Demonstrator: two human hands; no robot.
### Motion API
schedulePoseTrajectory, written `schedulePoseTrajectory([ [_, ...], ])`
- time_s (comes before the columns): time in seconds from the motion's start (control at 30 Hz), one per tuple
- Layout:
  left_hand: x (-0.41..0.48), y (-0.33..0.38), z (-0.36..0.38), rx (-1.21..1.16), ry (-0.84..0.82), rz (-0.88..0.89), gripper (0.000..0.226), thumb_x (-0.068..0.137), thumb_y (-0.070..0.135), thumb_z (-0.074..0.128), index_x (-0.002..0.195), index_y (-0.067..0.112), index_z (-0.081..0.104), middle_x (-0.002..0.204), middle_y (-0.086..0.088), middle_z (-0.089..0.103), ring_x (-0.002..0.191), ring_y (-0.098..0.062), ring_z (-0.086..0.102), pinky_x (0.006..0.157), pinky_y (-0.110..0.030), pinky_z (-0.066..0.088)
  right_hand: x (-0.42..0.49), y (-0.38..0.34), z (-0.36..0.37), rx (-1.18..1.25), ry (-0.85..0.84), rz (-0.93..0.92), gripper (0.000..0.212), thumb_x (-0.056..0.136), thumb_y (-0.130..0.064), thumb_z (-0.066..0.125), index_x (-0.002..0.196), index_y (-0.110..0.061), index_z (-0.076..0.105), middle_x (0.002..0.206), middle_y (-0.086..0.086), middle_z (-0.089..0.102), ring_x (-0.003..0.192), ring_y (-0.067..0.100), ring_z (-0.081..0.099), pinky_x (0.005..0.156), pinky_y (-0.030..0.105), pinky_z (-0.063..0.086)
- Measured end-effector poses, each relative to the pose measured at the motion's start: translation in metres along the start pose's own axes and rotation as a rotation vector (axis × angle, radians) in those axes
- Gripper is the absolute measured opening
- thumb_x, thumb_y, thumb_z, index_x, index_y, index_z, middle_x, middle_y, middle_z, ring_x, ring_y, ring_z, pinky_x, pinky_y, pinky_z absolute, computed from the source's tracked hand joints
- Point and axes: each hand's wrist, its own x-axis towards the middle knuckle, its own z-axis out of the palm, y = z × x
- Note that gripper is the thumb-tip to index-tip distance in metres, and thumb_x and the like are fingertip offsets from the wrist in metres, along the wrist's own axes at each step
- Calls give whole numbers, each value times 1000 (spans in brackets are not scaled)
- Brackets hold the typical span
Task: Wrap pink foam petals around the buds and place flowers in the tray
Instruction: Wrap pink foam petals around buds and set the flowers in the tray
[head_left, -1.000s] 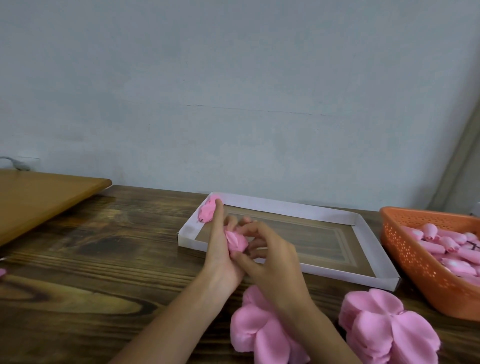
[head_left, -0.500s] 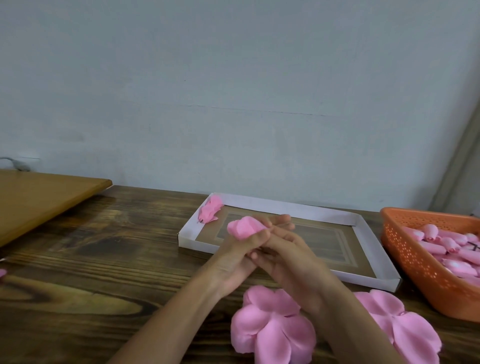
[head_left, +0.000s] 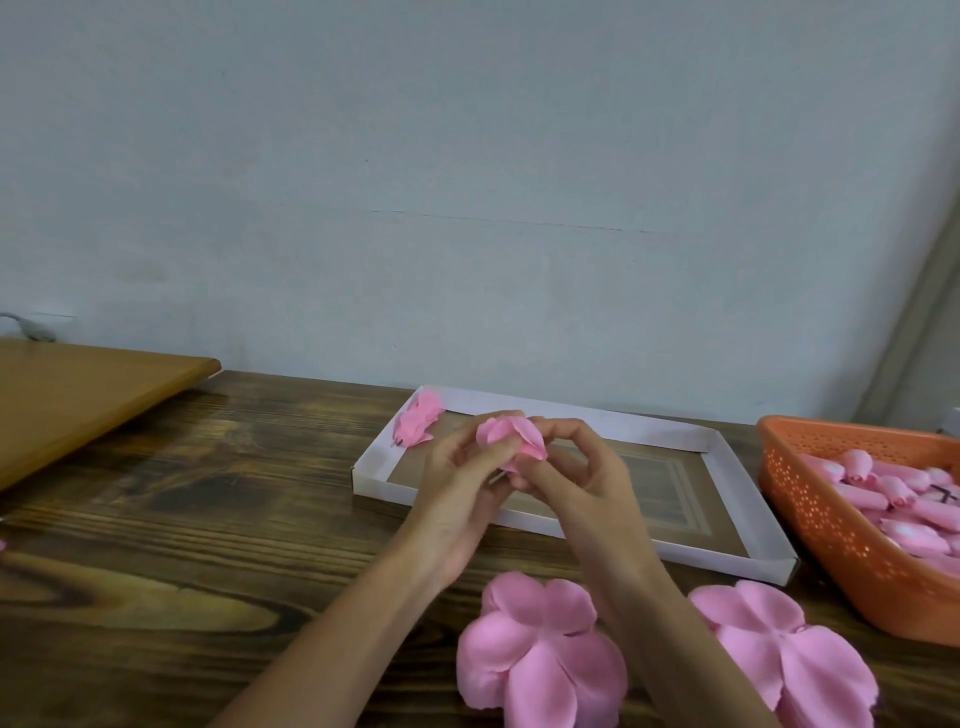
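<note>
Above the white tray (head_left: 727, 441), left hand (head_left: 457, 499) and right hand (head_left: 582, 483) each grip a half-wrapped, cupped pink flower (head_left: 511, 434).

Both forearms (head_left: 337, 639) reach forward, converging. The left hand (head_left: 454, 499) and right hand (head_left: 587, 483) pinch one pink flower (head_left: 511, 434) between curled fingers (head_left: 571, 428).

Only the hands and forearms of the person are shown. The left hand (head_left: 457, 499) and the right hand (head_left: 582, 483) are left bare. The fingers (head_left: 571, 431) are seen to be slim and long; the nails are too small to be made out. The left forearm (head_left: 332, 649) and the right forearm (head_left: 649, 613) are slender and are uncovered from the wrist to the lower edge of the view, where both are cut off.
</note>
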Motion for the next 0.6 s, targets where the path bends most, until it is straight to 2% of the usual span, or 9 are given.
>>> schedulePoseTrajectory([
  [0.1, 0, -3, 2, 35, 45, 25, 26, 87, 18, 76, 112, 9, 75, 118, -9, 77, 111, -24, 74, 86, -31, 60, -1, 2, 4, -75, 18, -43, 13, 96, -2, 70, 107, -8, 65, 103, 8, 79, 100, 25, 75, 89, 35, 61],
  [0.17, 1, -6, 1, 49, 35, 22, 27, 94, 12, 70, 120, 3, 69, 122, -8, 76, 117, -26, 72, 90, -33, 60, -2, 3, 5, -159, 59, -77, 14, 95, -5, 71, 104, -14, 67, 103, 3, 77, 94, 22, 75, 82, 32, 61],
  [0.27, 3, -7, -1, 62, 6, 16, 21, 101, 6, 62, 119, -3, 63, 117, -5, 77, 117, -26, 72, 88, -32, 59, -1, 5, 5, -293, 118, -128, 18, 95, -13, 73, 98, -30, 69, 108, 3, 70, 89, 18, 74, 75, 24, 55],
  [0.33, 3, -6, 0, 22, 11, 0, 25, 101, 6, 61, 125, -2, 62, 116, -9, 77, 117, -29, 72, 91, -36, 60, -1, 6, 3, -384, 141, -161, 13, 96, -24, 73, 96, -36, 70, 109, -1, 69, 90, 11, 73, 75, 21, 56],
  [0.43, 3, -5, -1, -68, 20, -30, 37, 101, 7, 62, 137, 4, 58, 128, -22, 71, 120, -39, 69, 102, -48, 57, -1, 5, 1, -517, 203, -235, 6, 96, -41, 70, 91, -43, 71, 99, -13, 69, 89, 2, 70, 74, 14, 53],
  [0.5, 4, -6, -2, -80, 27, -37, 34, 103, 2, 55, 137, 4, 57, 130, -25, 69, 120, -44, 68, 103, -51, 56, -1, 5, 0, -574, 234, -274, 10, 95, -42, 72, 86, -40, 72, 88, -16, 73, 83, 3, 70, 71, 12, 50],
  [0.6, 5, -8, -2, -76, 63, -40, 33, 104, -4, 44, 133, 3, 58, 126, -26, 71, 119, -45, 68, 101, -52, 57, -1, 4, 0, -547, 241, -265, 4, 93, -33, 76, 90, -31, 77, 80, -18, 75, 77, 6, 71, 71, 21, 55],
])
